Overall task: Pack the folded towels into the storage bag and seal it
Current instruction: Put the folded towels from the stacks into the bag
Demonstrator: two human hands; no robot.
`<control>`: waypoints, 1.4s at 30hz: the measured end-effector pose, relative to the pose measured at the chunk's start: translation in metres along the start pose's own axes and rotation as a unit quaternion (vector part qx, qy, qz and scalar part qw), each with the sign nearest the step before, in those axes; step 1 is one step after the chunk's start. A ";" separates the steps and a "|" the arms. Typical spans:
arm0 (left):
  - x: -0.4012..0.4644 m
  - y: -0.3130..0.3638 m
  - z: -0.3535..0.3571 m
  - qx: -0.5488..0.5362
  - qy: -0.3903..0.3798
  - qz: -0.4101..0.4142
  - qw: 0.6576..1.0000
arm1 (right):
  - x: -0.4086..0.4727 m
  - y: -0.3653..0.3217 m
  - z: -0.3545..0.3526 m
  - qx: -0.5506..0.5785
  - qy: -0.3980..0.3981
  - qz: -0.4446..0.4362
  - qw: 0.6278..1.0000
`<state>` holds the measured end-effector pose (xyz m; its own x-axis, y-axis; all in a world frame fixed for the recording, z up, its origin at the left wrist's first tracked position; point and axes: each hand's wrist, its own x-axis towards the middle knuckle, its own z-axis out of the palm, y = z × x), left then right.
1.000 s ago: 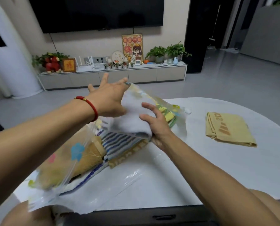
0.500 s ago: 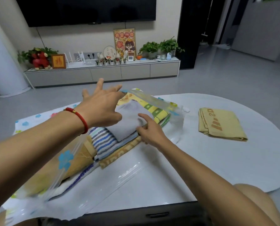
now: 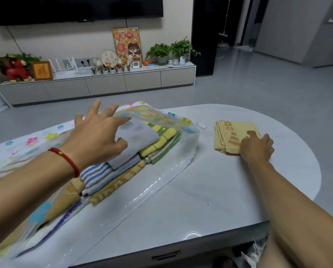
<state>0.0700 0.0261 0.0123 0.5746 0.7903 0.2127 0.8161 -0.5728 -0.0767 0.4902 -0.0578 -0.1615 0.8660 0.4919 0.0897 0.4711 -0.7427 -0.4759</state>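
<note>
A clear storage bag (image 3: 161,176) printed with coloured paw marks lies on the white table (image 3: 210,200), its mouth facing right. Inside sits a stack of folded towels: a grey one (image 3: 140,138) on top, a blue-striped one (image 3: 103,175), a yellow-green one (image 3: 165,140) and others below. My left hand (image 3: 97,136) is spread at the bag's mouth, its fingers under the raised upper flap (image 3: 154,117), thumb near the grey towel. To the right, a folded yellow towel (image 3: 231,132) lies flat outside the bag. My right hand (image 3: 256,146) is curled on its near corner.
A small white piece (image 3: 201,125) lies on the table between the bag and the yellow towel. The table's rounded edge runs along the right and its front edge is close to my body. A low TV cabinet (image 3: 103,86) stands across the grey floor.
My right hand has left the grey towel in the bag and moved right onto the yellow towel. My left hand stays at the bag's mouth, and the bag lies flatter.
</note>
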 end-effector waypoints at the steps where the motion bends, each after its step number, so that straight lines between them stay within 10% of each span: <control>1: -0.001 0.001 0.001 -0.002 0.001 -0.002 1.000 | 0.007 0.006 0.004 -0.015 -0.016 0.013 1.000; 14: -0.014 0.002 0.003 0.005 0.012 -0.011 1.000 | 0.021 -0.009 -0.020 0.213 -0.162 0.054 0.962; 23: -0.064 -0.026 -0.002 -0.007 -0.019 -0.056 0.998 | -0.015 0.024 -0.056 0.411 -0.337 0.042 0.846; 34: -0.088 -0.059 -0.028 -0.054 -0.079 -0.072 0.993 | -0.124 -0.055 -0.097 0.303 -0.651 -0.141 0.682; 38: -0.081 -0.065 -0.045 -0.091 -0.080 -0.062 0.991 | -0.208 -0.140 -0.059 0.407 -0.634 -0.189 0.629; 42: -0.072 -0.069 -0.061 -0.133 -0.074 -0.069 0.986 | -0.281 -0.219 -0.001 0.625 -0.558 -0.054 0.543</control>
<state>-0.0310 -0.0046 0.0614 0.4780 0.8764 0.0581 0.8533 -0.4790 0.2058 0.1437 -0.0341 -0.0813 -0.1245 0.9892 -0.0776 -0.5774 -0.1358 -0.8051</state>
